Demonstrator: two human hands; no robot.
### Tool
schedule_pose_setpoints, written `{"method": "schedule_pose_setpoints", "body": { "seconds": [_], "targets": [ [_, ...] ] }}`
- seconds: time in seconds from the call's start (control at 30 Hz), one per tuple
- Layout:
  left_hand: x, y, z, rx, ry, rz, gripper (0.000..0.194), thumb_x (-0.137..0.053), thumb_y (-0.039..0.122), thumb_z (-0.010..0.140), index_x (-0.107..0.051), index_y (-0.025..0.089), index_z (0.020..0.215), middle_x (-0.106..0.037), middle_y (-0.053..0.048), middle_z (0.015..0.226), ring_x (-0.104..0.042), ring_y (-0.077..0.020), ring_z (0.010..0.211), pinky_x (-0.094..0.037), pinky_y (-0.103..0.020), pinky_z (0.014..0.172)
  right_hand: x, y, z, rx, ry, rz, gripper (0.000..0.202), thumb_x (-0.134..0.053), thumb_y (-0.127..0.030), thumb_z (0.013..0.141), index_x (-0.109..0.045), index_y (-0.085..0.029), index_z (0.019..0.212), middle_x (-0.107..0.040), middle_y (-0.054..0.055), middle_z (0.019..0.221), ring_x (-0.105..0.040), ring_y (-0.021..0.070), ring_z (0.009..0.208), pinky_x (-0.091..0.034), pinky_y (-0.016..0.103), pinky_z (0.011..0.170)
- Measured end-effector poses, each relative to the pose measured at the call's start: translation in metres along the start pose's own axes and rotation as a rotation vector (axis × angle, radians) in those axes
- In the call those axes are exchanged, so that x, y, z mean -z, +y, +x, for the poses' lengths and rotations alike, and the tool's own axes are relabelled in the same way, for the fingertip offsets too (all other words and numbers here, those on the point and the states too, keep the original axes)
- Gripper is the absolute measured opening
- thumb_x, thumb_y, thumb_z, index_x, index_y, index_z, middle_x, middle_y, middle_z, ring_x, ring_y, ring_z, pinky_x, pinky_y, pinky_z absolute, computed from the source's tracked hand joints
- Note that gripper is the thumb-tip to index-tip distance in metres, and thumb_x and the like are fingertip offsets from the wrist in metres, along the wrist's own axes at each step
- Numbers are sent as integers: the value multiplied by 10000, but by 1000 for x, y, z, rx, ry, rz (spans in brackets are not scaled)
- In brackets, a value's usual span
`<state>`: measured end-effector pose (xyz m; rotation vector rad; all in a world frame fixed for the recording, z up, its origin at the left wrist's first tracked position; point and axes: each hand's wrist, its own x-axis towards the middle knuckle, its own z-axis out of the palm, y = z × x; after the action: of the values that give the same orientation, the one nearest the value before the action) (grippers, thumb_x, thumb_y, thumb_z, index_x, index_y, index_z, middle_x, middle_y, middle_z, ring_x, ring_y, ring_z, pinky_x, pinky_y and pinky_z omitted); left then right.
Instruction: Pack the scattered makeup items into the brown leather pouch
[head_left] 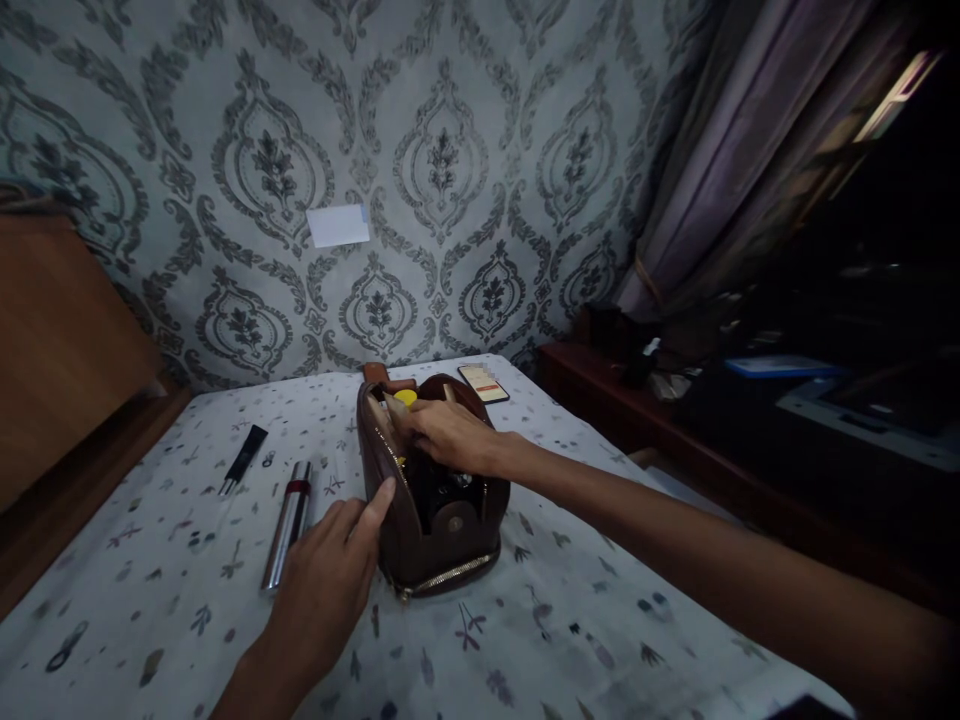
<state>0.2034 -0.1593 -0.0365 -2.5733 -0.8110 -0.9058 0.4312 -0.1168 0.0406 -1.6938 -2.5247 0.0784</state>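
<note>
A dark brown zippered bag (442,545) stands unzipped on the patterned white sheet (420,660). My right hand (450,437) reaches into its opening with bent fingers, whose tips are partly hidden, beside a yellow round item (406,397). Dark items lie inside the bag. My left hand (330,575) rests against the bag's left side, index finger extended along it, the other fingers loosely bent. Left of the bag, a silver cylinder with a red band (283,535) lies near my left hand. A small black tube (246,455) lies farther left.
Behind the bag is a phone (484,383) with its screen lit, and a brown item (375,373). A wooden cabinet (67,340) stands at left. A patterned wall rises behind, a purple curtain (727,150) hangs at right, and a cluttered reddish ledge (600,390) runs below it.
</note>
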Motion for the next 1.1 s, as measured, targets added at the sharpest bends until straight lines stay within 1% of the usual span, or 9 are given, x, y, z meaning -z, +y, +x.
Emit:
{"method": "schedule_pose_setpoints", "body": {
  "seconds": [0.13,0.27,0.37,0.63,0.77,0.9,1.1],
  "targets": [
    [1,0,1,-5,3,-3,396,-281,180,1056,-423,165,1425,-678,-45,892,-686,-191,786,-525,-276,624,3,2,2,32,0,61,184,-579,-22,861,-710,-123,943,-715,101,1042,-654,215,1007,-429,275,815],
    [2,0,2,-15,12,7,401,-271,175,1053,-427,161,1423,-685,-51,909,-688,-195,803,-534,-281,639,4,10,4,72,14,121,194,-610,-9,825,-722,-137,917,-736,60,977,-658,187,963,-418,255,831],
    [1,1,1,-17,12,9,407,-261,178,1054,-426,160,1425,-687,-52,903,-687,-195,781,-530,-283,621,2,15,6,84,37,151,187,-615,-10,815,-723,-134,901,-737,50,947,-660,182,939,-413,256,832],
    [-1,0,0,0,3,1,413,-267,184,1054,-413,181,1440,-693,-50,917,-694,-194,801,-531,-280,627,-9,16,10,73,85,181,154,-635,-38,822,-716,-131,916,-724,66,962,-638,198,958,-393,285,845],
    [-1,0,0,0,8,-5,404,-271,187,1056,-417,177,1433,-692,-46,906,-694,-193,796,-535,-281,633,-11,17,11,74,89,183,168,-624,-33,826,-704,-132,935,-706,64,948,-622,187,917,-393,272,805],
    [0,0,0,2,4,-4,406,-268,185,1055,-418,175,1432,-695,-49,912,-692,-188,783,-527,-271,608,-11,18,11,72,85,181,162,-630,-33,825,-703,-131,932,-705,71,949,-626,195,916,-398,276,801],
    [1,1,1,-3,7,8,403,-269,184,1056,-427,173,1427,-683,-38,879,-685,-185,770,-529,-271,617,-13,19,11,70,100,183,203,-629,-27,818,-709,-137,969,-714,81,1010,-637,209,979,-406,284,835]
  ]
}}
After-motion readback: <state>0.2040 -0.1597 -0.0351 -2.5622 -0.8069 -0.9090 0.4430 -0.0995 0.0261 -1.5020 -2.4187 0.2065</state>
